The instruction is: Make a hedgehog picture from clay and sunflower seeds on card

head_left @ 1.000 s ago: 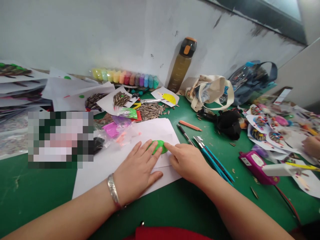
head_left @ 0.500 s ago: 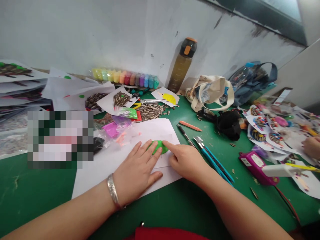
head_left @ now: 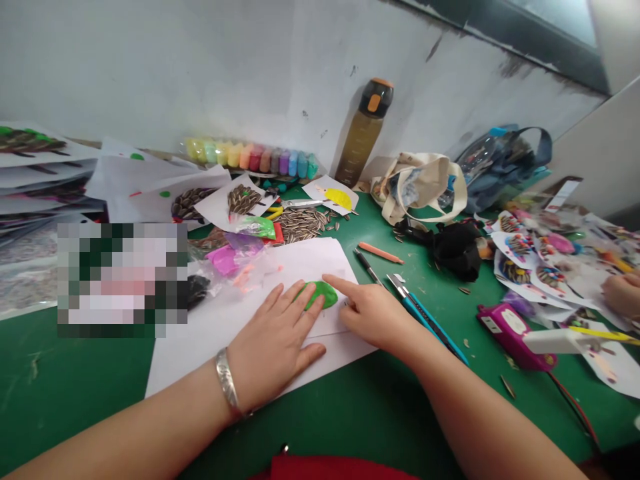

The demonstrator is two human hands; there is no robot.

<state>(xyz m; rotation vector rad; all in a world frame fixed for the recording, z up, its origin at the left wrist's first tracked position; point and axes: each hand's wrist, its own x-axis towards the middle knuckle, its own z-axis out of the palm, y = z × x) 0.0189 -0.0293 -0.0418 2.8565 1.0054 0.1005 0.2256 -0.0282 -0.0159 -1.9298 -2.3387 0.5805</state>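
Note:
A flat blob of green clay point(head_left: 323, 294) lies on a white sheet of paper point(head_left: 215, 327) on the green table. My left hand point(head_left: 273, 347) rests flat on the paper with fingers stretched out, its fingertips touching the clay's left edge. My right hand point(head_left: 370, 313) has its index finger stretched out and pressed on the clay's top right edge, the other fingers curled under. Neither hand holds anything.
Sunflower seeds point(head_left: 300, 223), a row of coloured clay pots point(head_left: 250, 157), a brown bottle point(head_left: 363, 133), bags point(head_left: 425, 183), pens and blue cutters point(head_left: 425, 320), a pink glue gun point(head_left: 515, 327) and craft sheets lie around. Another person's hand point(head_left: 623, 293) is at the right edge.
My right index finger has slid a little up and left along the clay's edge. The left hand has stayed put.

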